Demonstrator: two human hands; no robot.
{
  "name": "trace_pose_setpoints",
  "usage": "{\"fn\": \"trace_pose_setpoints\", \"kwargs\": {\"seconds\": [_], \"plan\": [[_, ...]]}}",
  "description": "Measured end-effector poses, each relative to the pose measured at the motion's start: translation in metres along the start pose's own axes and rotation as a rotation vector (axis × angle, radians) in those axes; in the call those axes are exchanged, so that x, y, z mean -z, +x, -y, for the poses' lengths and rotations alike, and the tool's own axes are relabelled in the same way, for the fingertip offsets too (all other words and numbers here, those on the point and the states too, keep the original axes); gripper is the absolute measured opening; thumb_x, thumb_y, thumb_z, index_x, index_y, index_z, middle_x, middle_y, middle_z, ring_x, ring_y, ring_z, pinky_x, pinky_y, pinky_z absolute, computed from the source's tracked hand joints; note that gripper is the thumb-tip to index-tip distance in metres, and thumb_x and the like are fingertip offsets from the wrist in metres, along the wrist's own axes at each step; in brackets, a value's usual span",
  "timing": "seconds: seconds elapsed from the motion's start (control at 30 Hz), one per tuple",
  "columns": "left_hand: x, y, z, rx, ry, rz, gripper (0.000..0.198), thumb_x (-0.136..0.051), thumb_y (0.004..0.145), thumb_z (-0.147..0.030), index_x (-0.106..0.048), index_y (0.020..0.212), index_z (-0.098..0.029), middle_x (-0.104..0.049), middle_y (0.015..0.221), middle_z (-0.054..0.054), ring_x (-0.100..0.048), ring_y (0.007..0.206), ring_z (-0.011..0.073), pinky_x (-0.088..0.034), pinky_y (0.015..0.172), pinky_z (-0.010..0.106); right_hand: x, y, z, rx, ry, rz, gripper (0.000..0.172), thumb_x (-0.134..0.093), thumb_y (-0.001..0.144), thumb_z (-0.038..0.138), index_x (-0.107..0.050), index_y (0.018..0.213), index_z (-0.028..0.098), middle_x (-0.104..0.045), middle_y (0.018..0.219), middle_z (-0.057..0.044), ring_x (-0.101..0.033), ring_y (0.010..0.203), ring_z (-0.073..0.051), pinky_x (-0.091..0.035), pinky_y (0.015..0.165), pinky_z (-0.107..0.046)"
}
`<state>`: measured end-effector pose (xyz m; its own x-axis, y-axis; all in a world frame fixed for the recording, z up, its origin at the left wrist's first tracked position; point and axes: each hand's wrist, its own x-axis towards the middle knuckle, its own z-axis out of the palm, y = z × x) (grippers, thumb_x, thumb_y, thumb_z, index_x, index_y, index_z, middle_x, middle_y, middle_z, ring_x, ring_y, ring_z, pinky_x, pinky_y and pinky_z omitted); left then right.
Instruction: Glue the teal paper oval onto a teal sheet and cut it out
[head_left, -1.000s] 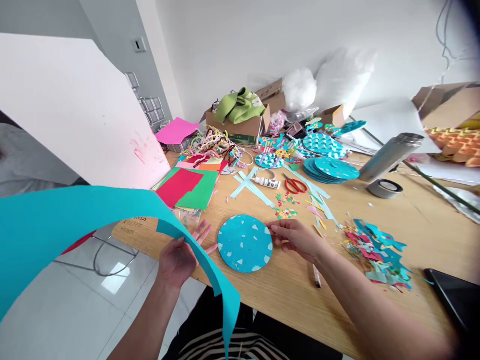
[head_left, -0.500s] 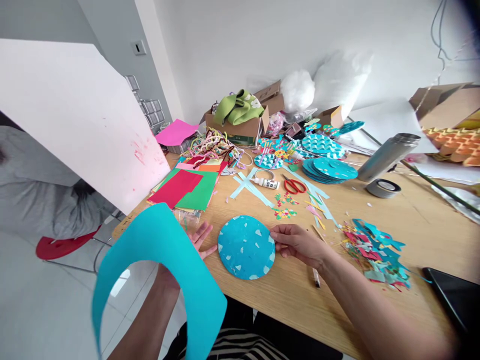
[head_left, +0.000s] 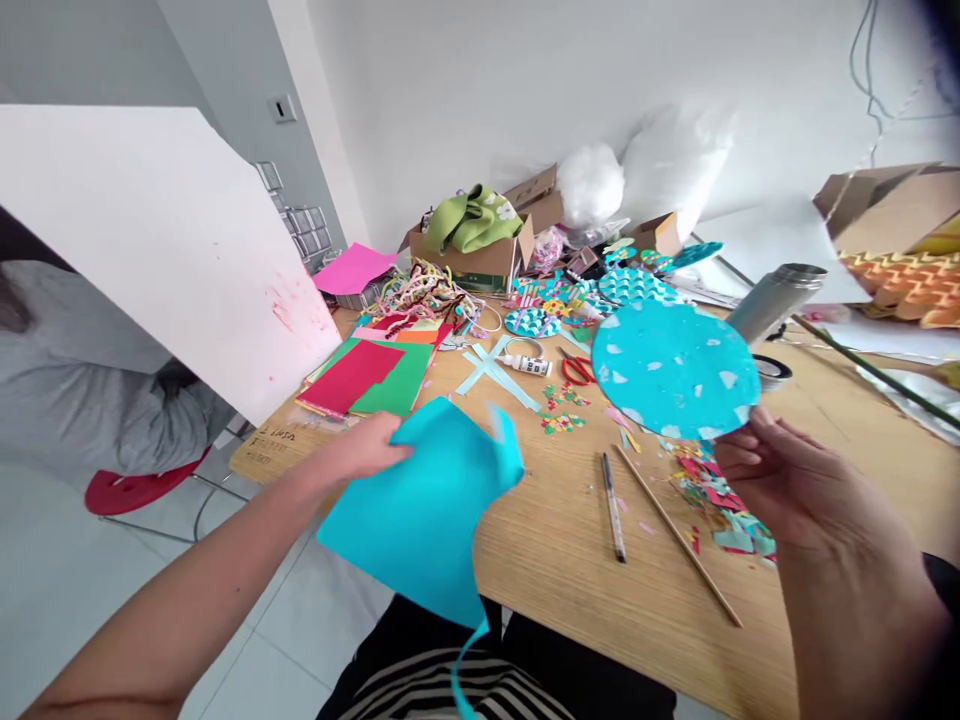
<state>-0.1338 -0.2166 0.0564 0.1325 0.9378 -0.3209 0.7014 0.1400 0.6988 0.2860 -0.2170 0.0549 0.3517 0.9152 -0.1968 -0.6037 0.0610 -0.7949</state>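
Observation:
My left hand (head_left: 375, 447) grips a sheet of blue paper (head_left: 427, 510) by its edge, with a curved cut-out along its right side and a thin strip dangling toward my lap. The sheet hangs over the front edge of the table. Out to the right, my right hand (head_left: 787, 470) pinches the lower edge of a blue paper disc (head_left: 671, 370) with pale torn patches, raised off the table. Below the disc lie a pen (head_left: 613, 508) and a thin wooden stick (head_left: 679, 537). Behind my right hand is a heap of coloured paper scraps (head_left: 739, 530), partly hidden.
Coloured paper sheets (head_left: 352, 375) are stacked at the left. Further back are a glue bottle (head_left: 529, 365), red scissors (head_left: 576, 368), a cardboard box (head_left: 472, 262) and a metal flask (head_left: 780, 300). Beyond a white board (head_left: 165, 240), a person in a grey sleeve (head_left: 112, 370) sits.
My right hand has lifted the disc off the table and carried it up and to the right. My left hand, spread open before, now grips the cut blue sheet, which has swung rightward.

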Motion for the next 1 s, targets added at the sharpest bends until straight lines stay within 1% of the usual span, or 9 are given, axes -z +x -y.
{"fn": "trace_pose_setpoints", "kwargs": {"seconds": [0.07, 0.13, 0.3, 0.43, 0.53, 0.7, 0.77, 0.9, 1.0], "plan": [[-0.001, 0.01, -0.014, 0.007, 0.023, 0.072, 0.029, -0.071, 0.055, -0.041, -0.062, 0.068, -0.016, -0.063, 0.063, 0.0, -0.059, 0.062, 0.0203, -0.04, 0.051, 0.026, 0.003, 0.0, -0.001, 0.01, 0.046, -0.001, 0.046, -0.087, 0.035, 0.006, -0.052, 0.065, 0.013, -0.044, 0.059, 0.008, -0.04, 0.046, -0.001, -0.037, 0.033, -0.009], [-0.007, 0.019, -0.018, 0.024, -0.067, 0.126, 0.035, -0.074, 0.053, -0.043, -0.061, 0.07, -0.016, -0.064, 0.066, 0.0, -0.059, 0.061, 0.0192, -0.041, 0.051, 0.026, 0.006, 0.001, -0.004, 0.0, 0.072, 0.017, 0.044, -0.084, 0.038, 0.005, -0.051, 0.066, 0.013, -0.042, 0.06, 0.008, -0.039, 0.045, -0.001, -0.036, 0.032, -0.008], [-0.031, 0.034, -0.002, 0.134, -0.329, 0.205, 0.04, -0.081, 0.045, -0.04, -0.059, 0.068, -0.016, -0.066, 0.065, 0.001, -0.059, 0.058, 0.0175, -0.046, 0.054, 0.028, 0.01, 0.006, -0.011, -0.039, 0.09, 0.064, 0.037, -0.08, 0.047, 0.005, -0.051, 0.068, 0.014, -0.04, 0.061, 0.007, -0.038, 0.046, -0.001, -0.034, 0.034, -0.008], [-0.043, 0.037, 0.008, 0.138, -0.377, 0.214, 0.038, -0.076, 0.049, -0.044, -0.062, 0.07, -0.016, -0.069, 0.069, 0.004, -0.062, 0.062, 0.0209, -0.05, 0.06, 0.034, 0.009, 0.007, -0.017, -0.051, 0.074, 0.088, 0.034, -0.082, 0.052, 0.008, -0.052, 0.067, 0.016, -0.039, 0.062, 0.006, -0.037, 0.048, -0.001, -0.034, 0.036, -0.009], [-0.047, 0.038, 0.009, 0.094, -0.32, 0.129, 0.032, -0.071, 0.057, -0.045, -0.062, 0.071, -0.018, -0.067, 0.067, 0.003, -0.062, 0.063, 0.0215, -0.048, 0.059, 0.032, 0.006, 0.007, -0.023, -0.036, 0.031, 0.108, 0.037, -0.085, 0.049, 0.012, -0.052, 0.065, 0.016, -0.037, 0.062, 0.006, -0.036, 0.048, -0.002, -0.032, 0.035, -0.01], [-0.05, 0.04, 0.007, -0.007, -0.157, -0.15, 0.018, -0.068, 0.066, -0.033, -0.057, 0.066, -0.019, -0.061, 0.067, 0.001, -0.06, 0.076, 0.0234, -0.043, 0.066, 0.03, 0.003, 0.007, -0.036, -0.063, -0.059, 0.15, 0.037, -0.087, 0.051, 0.019, -0.052, 0.062, 0.018, -0.037, 0.059, 0.006, -0.035, 0.048, -0.004, -0.032, 0.035, -0.012], [-0.053, 0.038, 0.007, -0.073, -0.089, -0.245, 0.015, -0.065, 0.071, -0.03, -0.062, 0.08, -0.019, -0.065, 0.078, 0.004, -0.06, 0.085, 0.0251, -0.044, 0.074, 0.033, 0.001, 0.005, -0.039, -0.062, -0.092, 0.159, 0.035, -0.087, 0.053, 0.022, -0.053, 0.063, 0.018, -0.037, 0.06, 0.006, -0.035, 0.049, -0.004, -0.033, 0.035, -0.012], [-0.059, 0.025, 0.007, -0.289, 0.041, -0.409, 0.039, -0.058, 0.08, -0.026, -0.057, 0.118, -0.016, -0.065, 0.108, 0.013, -0.059, 0.101, 0.0275, -0.043, 0.09, 0.04, -0.006, 0.0, -0.042, -0.056, -0.116, 0.164, 0.03, -0.086, 0.055, 0.02, -0.057, 0.064, 0.017, -0.039, 0.063, 0.005, -0.037, 0.05, -0.004, -0.034, 0.037, -0.012], [-0.057, 0.012, 0.002, -0.433, 0.019, -0.546, 0.038, -0.056, 0.083, -0.026, -0.057, 0.12, -0.017, -0.06, 0.122, 0.014, -0.053, 0.116, 0.0275, -0.037, 0.101, 0.041, -0.013, -0.006, -0.043, -0.041, -0.176, 0.198, 0.027, -0.085, 0.057, 0.021, -0.059, 0.065, 0.017, -0.041, 0.06, 0.004, -0.041, 0.049, -0.005, -0.035, 0.037, -0.014]]}}
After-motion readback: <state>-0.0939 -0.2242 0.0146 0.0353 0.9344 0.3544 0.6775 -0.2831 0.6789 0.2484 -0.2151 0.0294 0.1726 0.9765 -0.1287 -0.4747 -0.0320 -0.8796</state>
